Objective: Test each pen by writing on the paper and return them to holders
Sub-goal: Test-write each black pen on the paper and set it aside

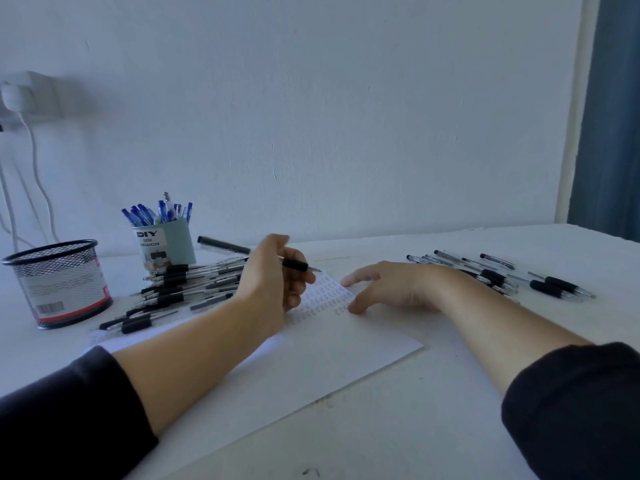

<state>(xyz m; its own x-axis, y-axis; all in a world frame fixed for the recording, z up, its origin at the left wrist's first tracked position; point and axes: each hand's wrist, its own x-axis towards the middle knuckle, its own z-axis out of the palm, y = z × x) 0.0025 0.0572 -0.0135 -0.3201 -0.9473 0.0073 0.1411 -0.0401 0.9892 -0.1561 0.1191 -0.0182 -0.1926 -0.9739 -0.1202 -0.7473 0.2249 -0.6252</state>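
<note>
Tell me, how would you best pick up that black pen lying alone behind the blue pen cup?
Grip the black pen around its middle, coming from above. It lies flat on the table, apart from the pile, with both long sides exposed to pinch.

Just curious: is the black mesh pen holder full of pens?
No, the mesh holder looks empty, while blue pens stand in the other holder.

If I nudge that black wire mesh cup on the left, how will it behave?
The mesh cup looks empty, so probably light and apt to slide. Its wide round base suggests it won't tip easily. The open mesh likely feels stiff.
</note>
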